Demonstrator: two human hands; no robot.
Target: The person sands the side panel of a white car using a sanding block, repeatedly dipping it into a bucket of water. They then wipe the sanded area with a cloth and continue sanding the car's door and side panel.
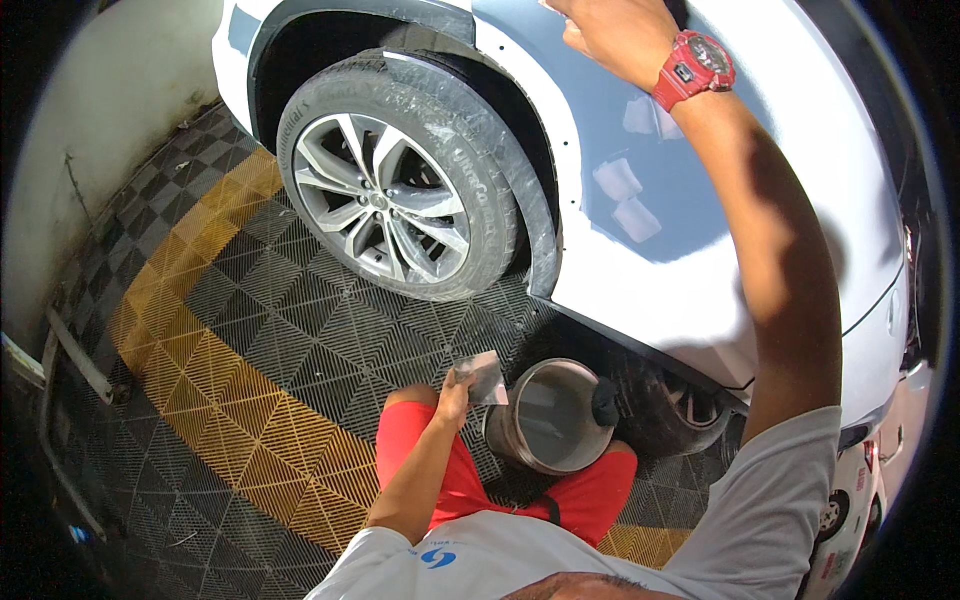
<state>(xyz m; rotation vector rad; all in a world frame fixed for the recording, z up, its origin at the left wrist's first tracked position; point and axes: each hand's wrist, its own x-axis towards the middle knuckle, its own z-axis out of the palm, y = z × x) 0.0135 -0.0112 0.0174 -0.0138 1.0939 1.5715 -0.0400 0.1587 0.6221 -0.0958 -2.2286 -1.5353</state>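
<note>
My left hand, low over my lap, is closed on a small flat rectangular piece, pinkish with grey smears. Just right of it, between my knees, stands a round bucket of greyish water, with a dark lump like a sponge or cloth at its right rim. My right hand reaches up to the white car's body panel, which has a grey area with several pale patches. Its fingers look bent, with a pale bit at the tips; the frame's top edge cuts them off.
Ahead on the left is the car's wheel, its tyre dusty, under the dark arch trim. A second wheel sits low behind the bucket. Black and yellow grid tiles cover the floor. A pale wall and a pipe stand at far left.
</note>
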